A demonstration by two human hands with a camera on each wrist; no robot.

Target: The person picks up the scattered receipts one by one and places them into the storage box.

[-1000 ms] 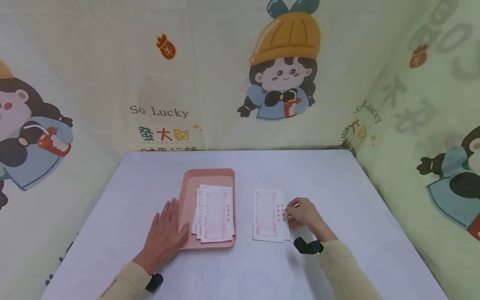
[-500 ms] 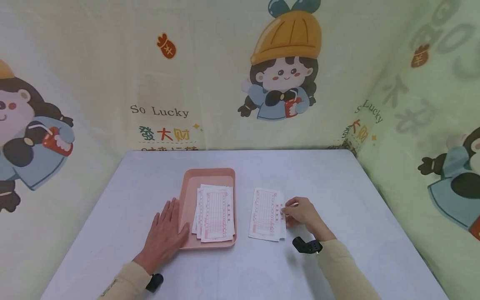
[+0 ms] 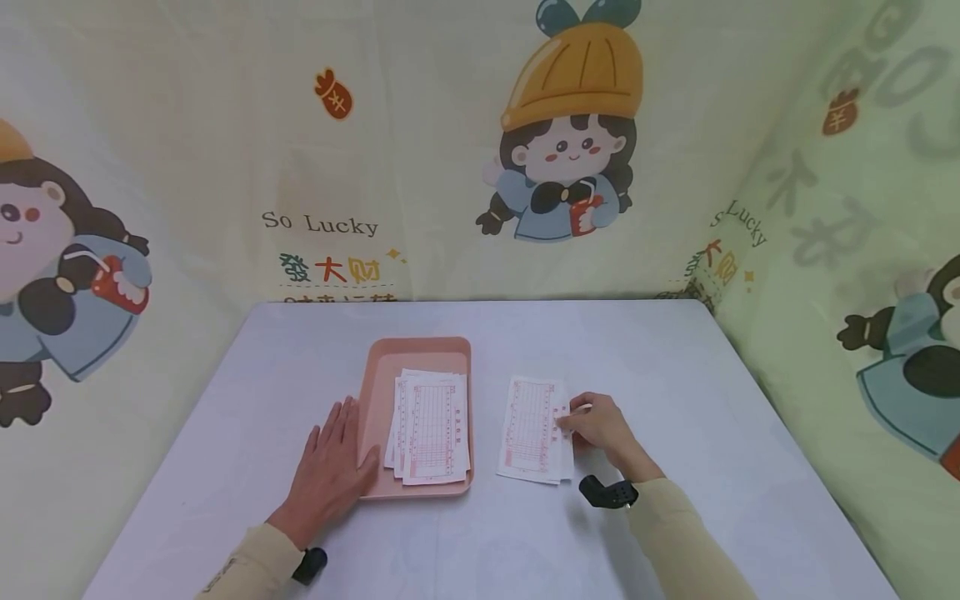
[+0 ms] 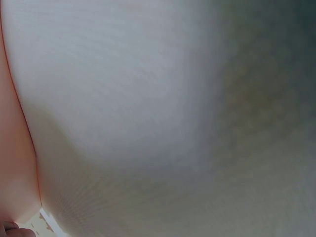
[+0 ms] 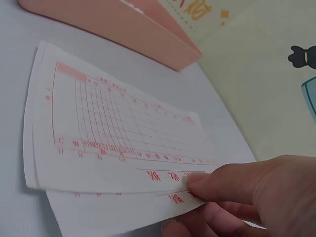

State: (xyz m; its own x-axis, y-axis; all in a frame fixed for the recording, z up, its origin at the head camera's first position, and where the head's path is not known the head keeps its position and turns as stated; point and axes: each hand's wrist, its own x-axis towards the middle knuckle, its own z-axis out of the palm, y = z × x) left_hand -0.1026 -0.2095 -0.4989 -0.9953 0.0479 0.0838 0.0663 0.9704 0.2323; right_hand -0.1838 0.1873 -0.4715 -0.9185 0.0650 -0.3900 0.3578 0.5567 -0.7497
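Observation:
My right hand [image 3: 600,425] pinches the right edge of a small stack of white receipt slips [image 3: 532,429] printed with red grids. In the right wrist view the thumb [image 5: 222,182] presses on the top slip [image 5: 113,123], while the other fingers are partly hidden under the edge. A lower slip [image 5: 118,215] sticks out toward the hand. My left hand [image 3: 333,454] lies with straight fingers along the left side of a pink tray [image 3: 386,354]. Several overlapping receipt slips [image 3: 435,429] lie in that tray. Only a blurred surface and a strip of skin show in the left wrist view.
The white table [image 3: 487,542] reaches back to a cloth backdrop [image 3: 435,167] with cartoon figures. A strip of table separates the tray from the loose slips. Black wrist devices sit at both cuffs, the right one [image 3: 609,492] near the slips.
The stack of receipt slips has shifted slightly left and tilted a little, and my right hand has moved left with its thumb further onto the slips. My left hand and the tray stay put.

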